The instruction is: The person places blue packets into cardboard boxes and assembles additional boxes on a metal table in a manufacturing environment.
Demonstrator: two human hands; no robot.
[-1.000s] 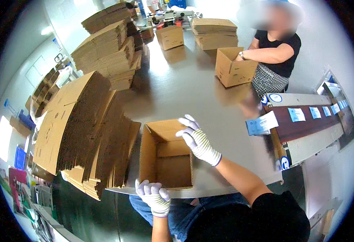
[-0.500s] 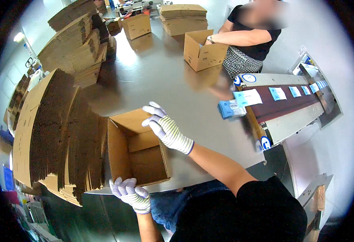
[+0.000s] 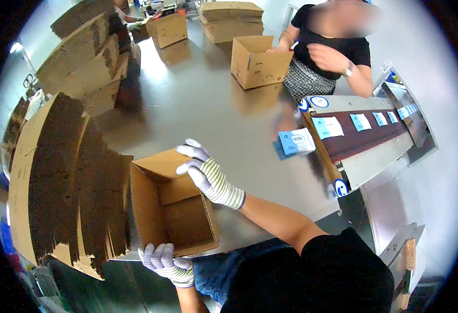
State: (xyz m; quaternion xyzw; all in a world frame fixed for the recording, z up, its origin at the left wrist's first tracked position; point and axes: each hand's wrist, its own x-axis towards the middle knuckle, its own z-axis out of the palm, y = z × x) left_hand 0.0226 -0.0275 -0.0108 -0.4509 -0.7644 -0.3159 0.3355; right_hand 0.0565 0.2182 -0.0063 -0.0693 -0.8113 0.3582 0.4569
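In the head view, the cardboard box stands between the person's two gloved hands, raised into shape with its mouth upward. The left hand is at the near edge, toward the left corner, its fingers loosely bent against the cardboard; whether it really grips cannot be told. The right hand is at the far right of the mouth, thumb and fingers parted and reaching over the rim — a loose pose, with no firm hold visible.

As far as can be judged, the forming of this box is well along: its walls stand and the floor shows, with no packet visible inside. Whether the underside is sealed cannot be seen, and the top is not closed.

Just left of the hands, a stack of flat cartons remains unformed. Beyond the right hand and to its right, a blue-and-white packet lies on the metal table, outside the box, and more packets sit in a row on the conveyor. Well beyond both hands, a co-worker sits beside another upright box (one of that person's hands is partly behind its rim — what it does there cannot be told).
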